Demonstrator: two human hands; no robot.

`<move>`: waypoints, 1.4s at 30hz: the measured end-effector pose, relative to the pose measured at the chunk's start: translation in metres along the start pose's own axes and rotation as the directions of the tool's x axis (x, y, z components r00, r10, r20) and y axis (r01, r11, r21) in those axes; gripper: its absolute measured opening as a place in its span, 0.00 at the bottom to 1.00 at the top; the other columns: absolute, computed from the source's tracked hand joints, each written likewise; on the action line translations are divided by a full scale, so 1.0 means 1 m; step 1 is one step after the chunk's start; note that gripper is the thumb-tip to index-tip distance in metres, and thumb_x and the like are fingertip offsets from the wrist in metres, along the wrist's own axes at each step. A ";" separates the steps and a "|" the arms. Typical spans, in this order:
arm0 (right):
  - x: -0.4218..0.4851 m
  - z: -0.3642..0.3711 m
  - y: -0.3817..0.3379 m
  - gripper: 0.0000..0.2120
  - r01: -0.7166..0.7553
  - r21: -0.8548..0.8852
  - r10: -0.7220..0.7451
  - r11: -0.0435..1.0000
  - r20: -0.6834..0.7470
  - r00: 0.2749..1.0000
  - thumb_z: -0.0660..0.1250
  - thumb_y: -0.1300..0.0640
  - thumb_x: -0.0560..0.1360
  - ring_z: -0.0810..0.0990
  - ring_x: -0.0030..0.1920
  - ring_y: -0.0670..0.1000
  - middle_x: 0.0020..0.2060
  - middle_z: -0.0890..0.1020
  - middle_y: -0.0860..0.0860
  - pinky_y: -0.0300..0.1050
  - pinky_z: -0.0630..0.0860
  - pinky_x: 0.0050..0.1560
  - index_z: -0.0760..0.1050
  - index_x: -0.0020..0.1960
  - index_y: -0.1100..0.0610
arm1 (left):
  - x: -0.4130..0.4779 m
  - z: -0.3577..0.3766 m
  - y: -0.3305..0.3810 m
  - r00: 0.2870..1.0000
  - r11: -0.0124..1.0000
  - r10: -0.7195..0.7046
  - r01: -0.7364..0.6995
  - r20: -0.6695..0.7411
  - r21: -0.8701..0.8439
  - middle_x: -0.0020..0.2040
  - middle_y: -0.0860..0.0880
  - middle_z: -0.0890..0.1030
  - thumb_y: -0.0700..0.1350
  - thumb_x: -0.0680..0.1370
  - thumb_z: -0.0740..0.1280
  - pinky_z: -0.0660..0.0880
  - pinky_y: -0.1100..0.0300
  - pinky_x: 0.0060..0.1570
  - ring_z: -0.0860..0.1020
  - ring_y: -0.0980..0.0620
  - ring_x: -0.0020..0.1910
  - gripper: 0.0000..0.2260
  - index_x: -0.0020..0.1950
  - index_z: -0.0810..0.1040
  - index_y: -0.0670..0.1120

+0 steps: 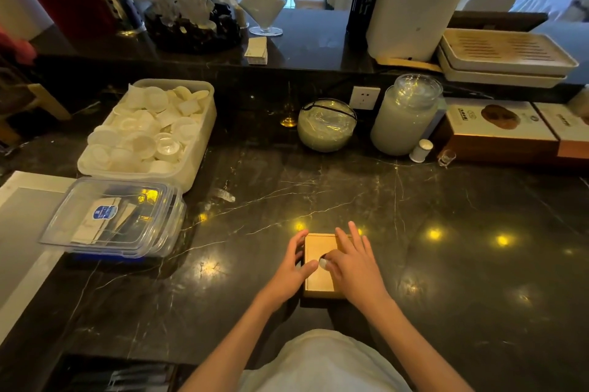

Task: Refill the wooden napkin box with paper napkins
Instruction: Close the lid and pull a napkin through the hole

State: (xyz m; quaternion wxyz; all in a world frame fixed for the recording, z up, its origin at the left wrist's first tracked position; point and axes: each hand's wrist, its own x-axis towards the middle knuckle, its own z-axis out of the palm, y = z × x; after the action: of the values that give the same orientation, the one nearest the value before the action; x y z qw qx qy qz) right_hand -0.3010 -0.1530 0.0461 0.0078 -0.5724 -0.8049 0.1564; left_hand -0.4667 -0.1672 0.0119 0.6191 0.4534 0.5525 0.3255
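A small square wooden napkin box (319, 278) sits on the dark marble counter (446, 264) just in front of me, its lid on. My left hand (291, 270) grips the box's left side, thumb across the lid. My right hand (352, 261) lies flat on the lid's right half, fingers spread, its thumb at the lid's centre hole where a bit of white napkin (323, 263) shows. No loose napkin stack is visible near the box.
To the left stand a clear lidded plastic box (114, 219) and a white tub of small white cups (149, 133). Glass jars (403, 117), a small white shaker (421, 151) and cardboard boxes (497, 133) line the back. Trays (506, 53) rest on the raised ledge.
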 end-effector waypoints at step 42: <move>-0.002 0.017 0.043 0.11 0.035 0.531 -0.005 0.846 -0.058 0.998 0.70 0.45 0.75 0.30 0.77 0.45 0.80 0.46 0.43 0.55 0.42 0.73 0.78 0.57 0.40 | -0.004 0.023 0.036 0.984 0.958 0.089 -0.042 -0.154 0.282 0.78 0.51 0.57 0.42 0.76 0.69 0.55 0.47 0.72 0.52 0.49 0.77 0.06 0.43 0.76 0.53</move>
State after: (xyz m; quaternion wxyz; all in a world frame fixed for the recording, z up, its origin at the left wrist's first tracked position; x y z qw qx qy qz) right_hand -0.2643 -0.1462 0.0194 0.1897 -0.5436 -0.7354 0.3574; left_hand -0.4413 -0.1618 0.0462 0.4902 0.5253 0.6267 0.3017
